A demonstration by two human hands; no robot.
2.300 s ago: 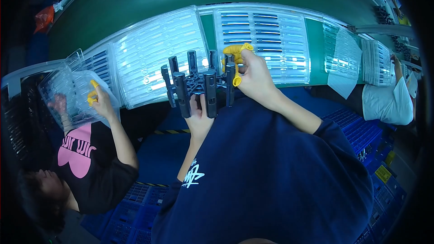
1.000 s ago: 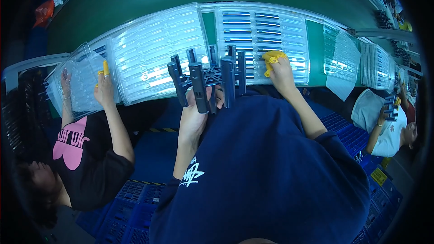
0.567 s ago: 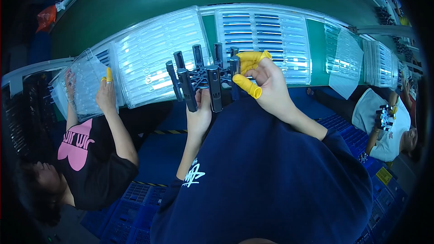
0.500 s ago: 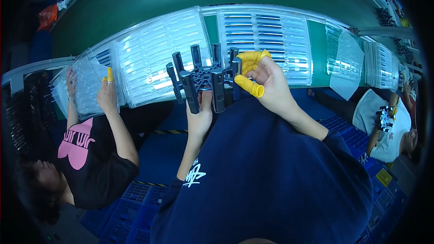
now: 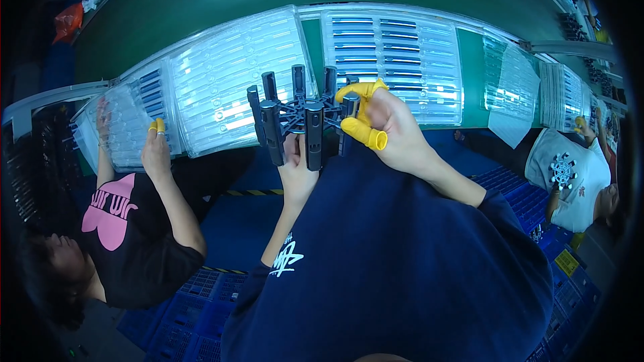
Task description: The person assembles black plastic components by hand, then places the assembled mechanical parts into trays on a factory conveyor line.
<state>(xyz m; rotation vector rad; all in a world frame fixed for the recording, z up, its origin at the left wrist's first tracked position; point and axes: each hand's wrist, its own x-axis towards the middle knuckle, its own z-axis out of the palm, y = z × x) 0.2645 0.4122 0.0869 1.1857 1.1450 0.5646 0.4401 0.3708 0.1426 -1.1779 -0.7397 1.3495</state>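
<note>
You are wearing a dark navy short-sleeved shirt with a small white emblem near the left sleeve. Your right hand (image 5: 396,131) is wearing yellow rubber finger cots on thumb and fingertips; your left hand (image 5: 297,175) is going bare.

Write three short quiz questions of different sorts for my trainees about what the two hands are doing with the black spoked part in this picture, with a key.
1. True or false: the left hand holds the black spoked part from below.
2. What colour are the finger covers on the right hand? A red, B yellow, C white.
3. Fill in: beyond the hands, clear plastic trays lie on a ____ belt.

Key: 1 true; 2 B; 3 green.
</note>
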